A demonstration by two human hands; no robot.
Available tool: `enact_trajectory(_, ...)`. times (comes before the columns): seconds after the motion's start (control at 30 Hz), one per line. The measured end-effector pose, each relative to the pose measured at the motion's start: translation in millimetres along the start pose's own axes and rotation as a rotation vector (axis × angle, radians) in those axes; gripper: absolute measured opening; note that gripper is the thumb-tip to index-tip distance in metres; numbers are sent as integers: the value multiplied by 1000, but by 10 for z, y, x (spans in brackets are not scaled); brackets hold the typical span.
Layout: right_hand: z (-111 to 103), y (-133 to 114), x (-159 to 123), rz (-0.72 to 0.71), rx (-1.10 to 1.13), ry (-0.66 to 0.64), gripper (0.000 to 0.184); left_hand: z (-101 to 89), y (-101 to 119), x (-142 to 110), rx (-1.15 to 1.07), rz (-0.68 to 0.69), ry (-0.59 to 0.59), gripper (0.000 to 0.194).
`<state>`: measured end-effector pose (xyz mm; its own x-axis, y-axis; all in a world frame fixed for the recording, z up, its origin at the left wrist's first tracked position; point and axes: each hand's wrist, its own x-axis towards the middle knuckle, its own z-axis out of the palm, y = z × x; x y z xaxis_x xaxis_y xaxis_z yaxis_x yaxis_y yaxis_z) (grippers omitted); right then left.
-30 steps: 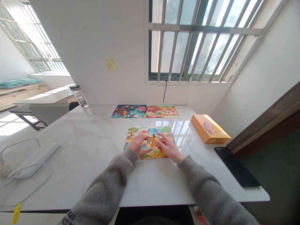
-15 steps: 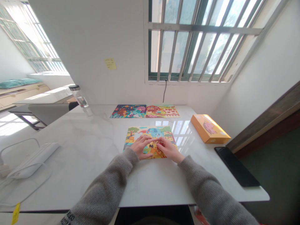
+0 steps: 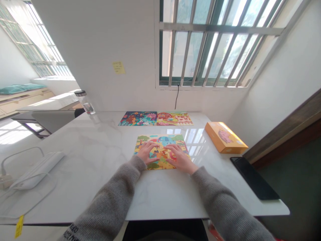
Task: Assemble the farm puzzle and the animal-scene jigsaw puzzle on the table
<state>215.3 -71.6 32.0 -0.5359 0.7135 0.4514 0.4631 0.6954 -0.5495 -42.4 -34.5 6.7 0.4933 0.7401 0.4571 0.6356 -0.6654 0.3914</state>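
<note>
**Hand state.** The left hand (image 3: 146,152) and the right hand (image 3: 179,159) are both open and flat, palms down. Neither hand is clenched, and neither grasps any object. The fingers of the left hand (image 3: 153,146) point right and the fingers of the right hand (image 3: 171,148) point left. Both sets of fingers rest on the surface of the jigsaw puzzle (image 3: 160,140), with a narrow gap between the two hands. Grey knit sleeves (image 3: 112,197) cover both forearms.

**Puzzle position.** The jigsaw puzzle lies flat on the white marble table (image 3: 100,160), near the table's front edge and roughly centred between the two sides.

**Adjacent items.** Two further picture puzzles (image 3: 137,118) (image 3: 175,118) lie side by side, touching, at the far edge of the table. An orange box (image 3: 225,138) lies to the right of the jigsaw puzzle, and a black flat pad (image 3: 253,178) lies nearer the right edge. A clear bottle (image 3: 84,103) stands at the far left corner. A white power strip (image 3: 37,170) with a cable lies at the left side.
</note>
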Motion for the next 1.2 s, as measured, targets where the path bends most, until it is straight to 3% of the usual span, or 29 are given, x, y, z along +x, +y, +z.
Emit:
enact_trajectory(0.2, 46, 55, -14, -26, -32, 12, 51, 7, 47, -23, 29, -34, -19, 60)
enact_trajectory(0.33, 38, 58, -14, 7, -41, 55, 50, -96, -107, -54, 35, -58, -10, 73)
enact_trajectory(0.47, 24, 108, -11, 42, -34, 61, 47, -241, -415, -112, 80, -157, 44, 43)
enact_trajectory(0.6, 26, 137, 53, 37, -74, 30, 41, -279, -630, -174, 170, -199, 7, 26)
enact_trajectory(0.87, 219, 98, 518, -74, -205, -72, 30, -294, -736, -168, 83, -185, -26, 29)
enact_trajectory(1.2, 543, 100, 972, 2, -351, -192, 24, -242, -795, -188, 89, -201, 54, 28)
